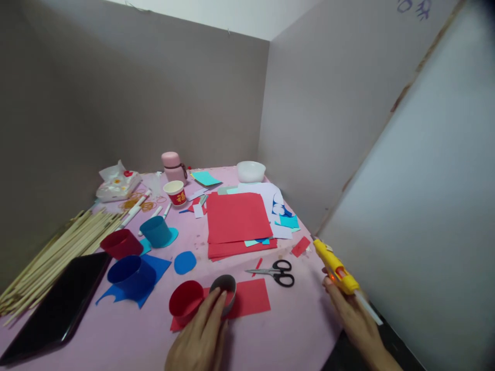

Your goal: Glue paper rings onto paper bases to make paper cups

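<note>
The pink table (305,314) is bounded by a far wall (154,98) and a right wall (328,98). Far left: tissue pack (112,194), one tissue protruding from the top. Right of the pack: pink thermos (172,167), upright, dark strap on its right side. Near side of the thermos: red-and-white paper cup (177,198), upright. Far right: white bowl (250,173). Left: bundle of thin sticks (65,247), laid lengthwise. Near left: black tablet (58,309), flat beside the sticks.
</note>
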